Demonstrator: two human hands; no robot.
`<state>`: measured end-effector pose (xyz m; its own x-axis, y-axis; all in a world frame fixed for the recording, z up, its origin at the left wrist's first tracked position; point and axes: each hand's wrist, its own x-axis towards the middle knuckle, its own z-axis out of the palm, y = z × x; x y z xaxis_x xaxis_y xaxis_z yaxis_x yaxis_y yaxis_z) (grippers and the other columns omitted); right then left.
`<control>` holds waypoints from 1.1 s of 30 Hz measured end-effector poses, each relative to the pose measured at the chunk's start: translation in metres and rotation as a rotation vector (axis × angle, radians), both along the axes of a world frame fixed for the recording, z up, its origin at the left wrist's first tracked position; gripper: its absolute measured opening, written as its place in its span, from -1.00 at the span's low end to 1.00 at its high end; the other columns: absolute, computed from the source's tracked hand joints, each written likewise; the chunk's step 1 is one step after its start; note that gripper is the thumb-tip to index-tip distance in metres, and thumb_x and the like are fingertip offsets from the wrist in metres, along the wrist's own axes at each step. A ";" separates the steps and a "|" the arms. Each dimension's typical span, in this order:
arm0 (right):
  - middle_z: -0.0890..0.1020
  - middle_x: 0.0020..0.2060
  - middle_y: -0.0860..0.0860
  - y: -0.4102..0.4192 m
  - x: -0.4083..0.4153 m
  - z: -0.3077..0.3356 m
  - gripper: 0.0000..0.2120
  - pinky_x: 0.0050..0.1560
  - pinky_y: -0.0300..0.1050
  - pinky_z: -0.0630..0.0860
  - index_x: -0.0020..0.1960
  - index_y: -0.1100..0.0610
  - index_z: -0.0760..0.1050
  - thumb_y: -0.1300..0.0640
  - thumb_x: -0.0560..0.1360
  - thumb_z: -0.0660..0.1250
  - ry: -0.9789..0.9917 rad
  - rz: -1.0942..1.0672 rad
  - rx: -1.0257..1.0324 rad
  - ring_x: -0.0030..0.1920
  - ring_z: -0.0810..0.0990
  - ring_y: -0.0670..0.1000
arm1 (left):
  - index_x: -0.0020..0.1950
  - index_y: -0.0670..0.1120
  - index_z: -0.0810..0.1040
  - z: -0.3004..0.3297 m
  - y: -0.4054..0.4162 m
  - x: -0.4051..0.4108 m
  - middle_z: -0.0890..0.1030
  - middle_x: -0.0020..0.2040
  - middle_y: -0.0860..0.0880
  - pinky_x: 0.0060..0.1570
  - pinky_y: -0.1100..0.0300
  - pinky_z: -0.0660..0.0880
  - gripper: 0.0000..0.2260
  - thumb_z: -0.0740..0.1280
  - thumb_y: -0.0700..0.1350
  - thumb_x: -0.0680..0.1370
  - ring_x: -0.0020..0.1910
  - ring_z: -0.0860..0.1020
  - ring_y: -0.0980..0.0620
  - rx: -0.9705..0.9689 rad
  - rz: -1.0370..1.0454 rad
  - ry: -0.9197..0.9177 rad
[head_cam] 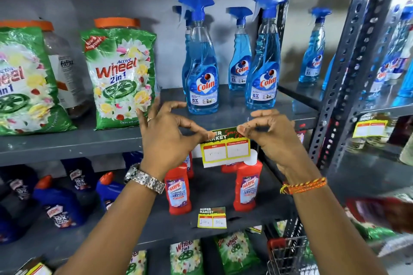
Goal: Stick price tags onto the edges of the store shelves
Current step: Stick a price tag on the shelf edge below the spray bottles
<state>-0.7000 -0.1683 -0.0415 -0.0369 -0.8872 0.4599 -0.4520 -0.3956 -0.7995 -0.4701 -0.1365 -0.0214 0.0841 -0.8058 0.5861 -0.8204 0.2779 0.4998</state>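
A price tag with a green header and yellow-framed white boxes hangs at the front edge of the grey shelf, below the blue Colin spray bottles. My left hand pinches the tag's top left corner with thumb and forefinger. My right hand pinches its top right corner. A second price tag with handwritten numbers is stuck on the edge of the shelf below, under the red Harpic bottles.
Colin spray bottles and green Wheel detergent bags stand on the upper shelf. Red Harpic bottles and blue bottles fill the shelf beneath. A perforated metal upright and another tagged rack stand on the right.
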 end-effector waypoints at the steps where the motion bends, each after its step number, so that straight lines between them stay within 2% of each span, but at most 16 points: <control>1: 0.49 0.05 -0.30 0.006 0.001 -0.008 -0.89 0.39 0.18 0.17 -0.35 -0.31 0.64 -0.20 0.29 0.55 0.009 -0.042 0.001 0.35 0.37 0.02 | -0.34 0.44 0.54 -0.008 0.004 -0.001 0.47 0.41 0.24 0.56 -0.17 -0.34 -0.83 0.53 0.33 0.29 0.63 0.10 -0.01 -0.018 0.012 0.001; 3: 0.50 0.11 -0.28 0.020 0.008 -0.024 -0.82 0.27 -0.04 0.13 -0.32 -0.27 0.62 -0.04 0.36 0.57 0.051 -0.097 0.005 0.37 0.28 -0.03 | -0.27 0.41 0.62 -0.025 0.014 0.002 0.46 0.44 0.21 0.53 -0.15 -0.41 -0.86 0.50 0.37 0.29 0.65 0.06 -0.03 -0.002 0.069 -0.045; 6: 0.37 0.39 -0.15 0.028 0.018 -0.053 -0.86 0.38 0.05 0.28 -0.20 -0.19 0.69 0.04 0.37 0.58 0.064 -0.128 -0.073 0.48 0.23 -0.01 | -0.14 0.35 0.70 -0.049 0.023 0.007 0.42 0.49 0.16 0.52 -0.19 -0.44 -0.81 0.48 0.38 0.34 0.67 0.00 -0.09 0.001 0.113 -0.133; 7: 0.33 0.44 -0.13 0.025 0.019 -0.056 -0.89 0.38 0.01 0.33 -0.17 -0.11 0.72 0.08 0.38 0.58 0.062 -0.136 -0.094 0.49 0.26 -0.02 | -0.13 0.34 0.71 -0.049 0.022 0.006 0.41 0.50 0.15 0.53 -0.24 -0.42 -0.80 0.47 0.37 0.35 0.67 -0.01 -0.11 0.007 0.134 -0.150; 9: 0.25 0.54 -0.06 0.017 0.021 -0.057 -0.92 0.29 -0.11 0.37 -0.15 -0.06 0.73 0.07 0.37 0.59 0.059 -0.166 -0.119 0.48 0.30 -0.13 | -0.12 0.33 0.72 -0.046 0.017 0.004 0.40 0.52 0.14 0.54 -0.33 -0.38 -0.80 0.46 0.37 0.36 0.67 -0.01 -0.13 0.004 0.169 -0.180; 11: 0.25 0.57 -0.03 0.012 0.021 -0.056 -0.93 0.23 -0.19 0.36 -0.17 -0.08 0.72 0.04 0.37 0.58 0.079 -0.193 -0.149 0.42 0.21 -0.34 | -0.12 0.32 0.72 -0.042 0.012 0.003 0.40 0.52 0.14 0.53 -0.34 -0.38 -0.77 0.45 0.39 0.36 0.67 0.00 -0.14 0.007 0.189 -0.184; 12: 0.26 0.57 -0.03 0.011 0.022 -0.055 -0.93 0.21 -0.21 0.35 -0.17 -0.07 0.72 0.05 0.37 0.58 0.096 -0.205 -0.160 0.40 0.19 -0.36 | -0.12 0.32 0.72 -0.041 0.010 0.003 0.40 0.51 0.14 0.53 -0.31 -0.41 -0.75 0.45 0.41 0.35 0.67 0.00 -0.13 0.000 0.200 -0.185; 16: 0.20 0.59 -0.04 0.004 0.025 -0.046 -0.90 0.22 -0.12 0.42 -0.18 -0.08 0.72 0.07 0.36 0.60 0.083 -0.241 -0.154 0.44 0.36 -0.07 | -0.12 0.29 0.73 -0.031 0.002 0.002 0.41 0.50 0.16 0.48 -0.18 -0.49 -0.73 0.45 0.42 0.35 0.66 0.02 -0.12 -0.023 0.230 -0.189; 19: 0.19 0.58 -0.03 0.000 0.027 -0.042 -0.89 0.31 -0.03 0.43 -0.19 -0.11 0.71 0.05 0.35 0.61 0.096 -0.259 -0.165 0.50 0.32 0.04 | -0.10 0.27 0.74 -0.028 -0.001 0.001 0.44 0.48 0.16 0.50 -0.25 -0.42 -0.72 0.47 0.39 0.36 0.67 0.03 -0.13 -0.043 0.237 -0.197; 22: 0.21 0.57 0.00 0.002 0.027 -0.037 -0.91 0.30 -0.26 0.23 -0.15 -0.04 0.73 0.08 0.37 0.60 0.104 -0.276 -0.153 0.53 0.25 -0.02 | -0.09 0.25 0.75 -0.025 -0.002 0.000 0.44 0.48 0.17 0.52 -0.27 -0.40 -0.72 0.48 0.37 0.37 0.67 0.03 -0.13 -0.047 0.240 -0.191; 25: 0.21 0.57 -0.02 0.006 0.029 -0.035 -0.90 0.28 -0.16 0.24 -0.13 -0.06 0.73 0.07 0.37 0.59 0.109 -0.289 -0.150 0.52 0.20 -0.01 | -0.08 0.24 0.75 -0.026 -0.001 0.000 0.43 0.47 0.18 0.54 -0.30 -0.37 -0.73 0.48 0.36 0.37 0.67 0.03 -0.11 -0.039 0.250 -0.192; 27: 0.24 0.55 -0.03 0.010 0.031 -0.032 -0.91 0.23 -0.21 0.12 -0.12 -0.06 0.74 0.06 0.39 0.58 0.127 -0.303 -0.153 0.51 0.10 -0.03 | -0.08 0.24 0.75 -0.026 -0.001 0.001 0.44 0.47 0.17 0.55 -0.31 -0.35 -0.73 0.48 0.37 0.38 0.67 0.03 -0.11 -0.043 0.252 -0.196; 28: 0.26 0.54 -0.04 0.009 0.031 -0.033 -0.92 0.25 -0.17 0.11 -0.12 -0.07 0.74 0.05 0.39 0.58 0.134 -0.310 -0.160 0.53 0.09 0.00 | -0.08 0.23 0.75 -0.026 -0.002 0.001 0.44 0.47 0.17 0.55 -0.32 -0.34 -0.72 0.48 0.37 0.38 0.67 0.03 -0.11 -0.044 0.251 -0.200; 31: 0.29 0.52 -0.06 0.004 0.030 -0.037 -0.93 0.32 0.16 0.29 -0.18 -0.14 0.72 -0.01 0.36 0.59 0.153 -0.321 -0.158 0.53 0.13 0.13 | -0.08 0.23 0.75 -0.027 -0.002 0.001 0.44 0.48 0.16 0.55 -0.35 -0.32 -0.72 0.47 0.37 0.38 0.67 0.04 -0.11 -0.043 0.256 -0.212; 33: 0.30 0.52 -0.08 0.002 0.029 -0.042 -0.92 0.29 0.21 0.35 -0.22 -0.18 0.70 -0.06 0.34 0.59 0.158 -0.321 -0.144 0.53 0.14 0.14 | -0.10 0.24 0.75 -0.029 -0.001 0.000 0.45 0.47 0.17 0.55 -0.33 -0.33 -0.73 0.48 0.37 0.37 0.67 0.05 -0.11 -0.047 0.260 -0.207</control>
<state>-0.6714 -0.1658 -0.0836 -0.2207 -0.7680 0.6012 -0.6844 -0.3172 -0.6565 -0.4699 -0.1371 -0.0509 0.1583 -0.7450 0.6480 -0.9496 0.0650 0.3067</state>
